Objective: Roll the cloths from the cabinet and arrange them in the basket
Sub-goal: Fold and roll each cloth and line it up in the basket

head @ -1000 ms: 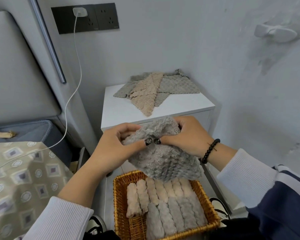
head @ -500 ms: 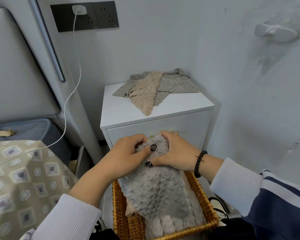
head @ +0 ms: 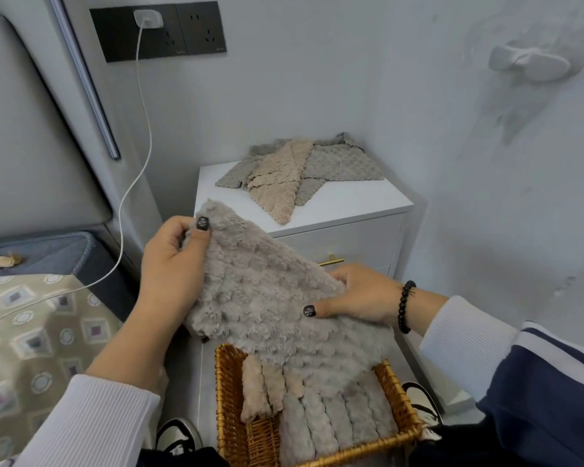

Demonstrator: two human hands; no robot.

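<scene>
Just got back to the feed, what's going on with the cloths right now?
A person holds a grey cloth spread out above the wicker basket, the left hand pinching its upper corner and the right hand holding its right edge. It is not rolled. The basket already holds a row of rolled cloths, beige and grey. More flat cloths lie in a pile on the white cabinet behind.
</scene>
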